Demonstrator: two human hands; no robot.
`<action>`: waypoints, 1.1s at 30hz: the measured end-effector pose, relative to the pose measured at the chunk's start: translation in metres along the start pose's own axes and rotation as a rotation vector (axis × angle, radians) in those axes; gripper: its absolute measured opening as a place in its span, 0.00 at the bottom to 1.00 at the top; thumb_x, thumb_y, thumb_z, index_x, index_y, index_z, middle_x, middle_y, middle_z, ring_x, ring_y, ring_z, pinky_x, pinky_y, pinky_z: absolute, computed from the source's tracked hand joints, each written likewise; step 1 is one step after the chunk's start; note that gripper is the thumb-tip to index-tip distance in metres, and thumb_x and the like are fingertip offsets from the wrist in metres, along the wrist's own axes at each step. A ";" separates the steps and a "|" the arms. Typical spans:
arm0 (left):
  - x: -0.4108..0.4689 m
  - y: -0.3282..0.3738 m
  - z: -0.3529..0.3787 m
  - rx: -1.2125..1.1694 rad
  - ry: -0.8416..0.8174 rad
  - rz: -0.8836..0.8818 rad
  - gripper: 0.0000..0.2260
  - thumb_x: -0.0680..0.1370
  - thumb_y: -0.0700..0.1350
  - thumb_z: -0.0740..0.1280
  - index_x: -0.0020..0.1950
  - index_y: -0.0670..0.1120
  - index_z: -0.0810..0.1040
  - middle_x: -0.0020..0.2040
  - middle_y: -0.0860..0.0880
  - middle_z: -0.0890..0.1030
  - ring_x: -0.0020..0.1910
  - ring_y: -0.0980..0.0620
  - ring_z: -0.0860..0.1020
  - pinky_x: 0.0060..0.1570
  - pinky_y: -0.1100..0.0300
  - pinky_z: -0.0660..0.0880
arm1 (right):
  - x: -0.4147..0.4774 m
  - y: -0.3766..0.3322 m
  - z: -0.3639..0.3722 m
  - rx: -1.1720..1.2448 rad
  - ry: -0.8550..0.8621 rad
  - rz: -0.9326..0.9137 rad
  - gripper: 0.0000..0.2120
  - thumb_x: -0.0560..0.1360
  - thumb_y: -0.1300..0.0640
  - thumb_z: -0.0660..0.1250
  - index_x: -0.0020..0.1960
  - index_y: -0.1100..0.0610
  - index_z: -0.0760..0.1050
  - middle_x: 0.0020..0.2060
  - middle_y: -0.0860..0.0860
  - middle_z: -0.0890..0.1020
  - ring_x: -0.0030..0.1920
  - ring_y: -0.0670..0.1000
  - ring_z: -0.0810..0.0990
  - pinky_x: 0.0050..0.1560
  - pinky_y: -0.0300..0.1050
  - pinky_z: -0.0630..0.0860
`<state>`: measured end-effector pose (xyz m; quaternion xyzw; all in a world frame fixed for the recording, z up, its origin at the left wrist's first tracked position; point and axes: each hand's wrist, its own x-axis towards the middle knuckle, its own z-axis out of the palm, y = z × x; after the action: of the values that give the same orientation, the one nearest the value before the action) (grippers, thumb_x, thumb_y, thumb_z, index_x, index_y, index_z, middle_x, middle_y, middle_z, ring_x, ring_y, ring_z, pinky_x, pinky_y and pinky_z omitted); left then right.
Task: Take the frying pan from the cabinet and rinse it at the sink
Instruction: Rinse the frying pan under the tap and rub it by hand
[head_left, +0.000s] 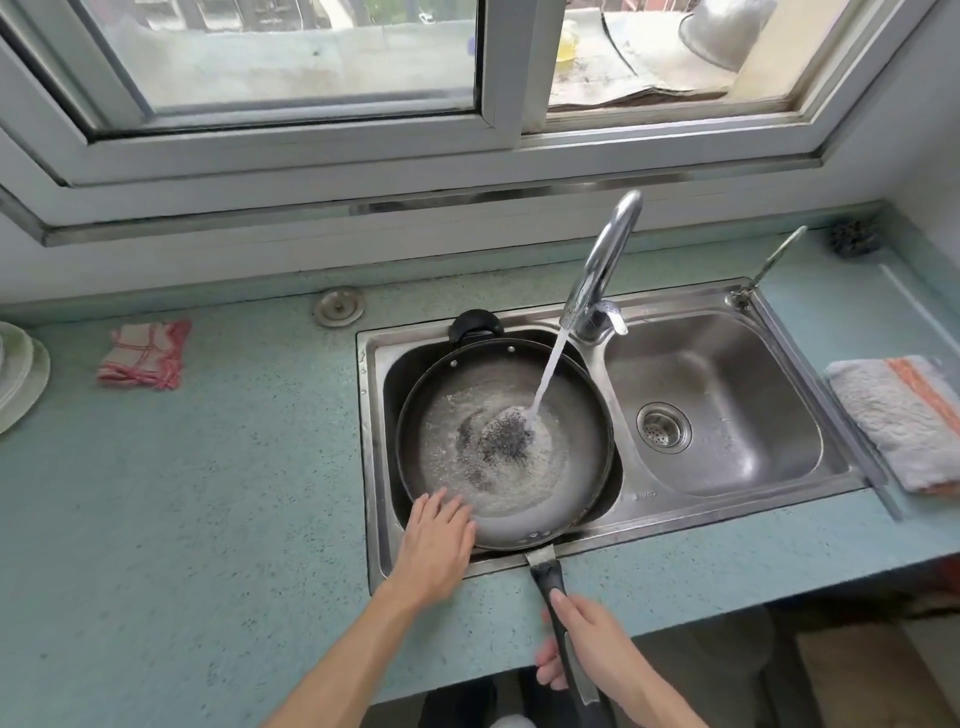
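A black frying pan (582, 415) lies in the left basin of a steel double sink (613, 525). Water runs from the chrome faucet (605, 260) into the pan and pools there, foaming around a dark steel-wool scrubber (501, 441). My right hand (587, 639) grips the pan's long black handle (550, 579), which sticks out over the counter's front edge. My left hand (436, 545) lies flat with fingers straight on the pan's near-left rim.
The right basin (727, 395) holds only its drain strainer. A grey and orange towel (898, 421) lies right of the sink. A red checked cloth (145, 353) and stacked white plates (18, 374) sit on the blue counter at left. A window stands behind.
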<state>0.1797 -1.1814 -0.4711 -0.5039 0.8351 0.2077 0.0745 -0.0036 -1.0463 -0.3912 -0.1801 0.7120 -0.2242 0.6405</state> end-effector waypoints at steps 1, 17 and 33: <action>0.000 -0.001 0.001 -0.009 0.000 -0.001 0.24 0.85 0.53 0.44 0.77 0.50 0.66 0.78 0.52 0.65 0.80 0.50 0.54 0.78 0.51 0.43 | 0.000 0.001 0.002 0.030 0.005 0.003 0.18 0.85 0.50 0.56 0.54 0.64 0.73 0.31 0.61 0.81 0.31 0.59 0.81 0.33 0.49 0.79; 0.007 -0.008 0.004 -0.065 -0.006 0.057 0.22 0.85 0.51 0.47 0.69 0.49 0.75 0.72 0.51 0.74 0.75 0.50 0.63 0.76 0.50 0.49 | 0.006 0.020 0.017 0.101 0.058 -0.012 0.21 0.82 0.42 0.58 0.46 0.60 0.75 0.26 0.51 0.76 0.24 0.49 0.73 0.24 0.42 0.71; 0.011 -0.013 0.004 -0.055 -0.061 0.096 0.22 0.85 0.53 0.46 0.74 0.51 0.70 0.74 0.50 0.71 0.76 0.50 0.63 0.76 0.50 0.50 | 0.013 0.028 0.019 0.176 0.017 -0.039 0.21 0.81 0.42 0.61 0.44 0.61 0.74 0.26 0.52 0.76 0.24 0.51 0.75 0.28 0.47 0.79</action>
<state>0.1857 -1.1937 -0.4817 -0.4585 0.8496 0.2494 0.0759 0.0147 -1.0317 -0.4183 -0.1348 0.6913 -0.2998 0.6435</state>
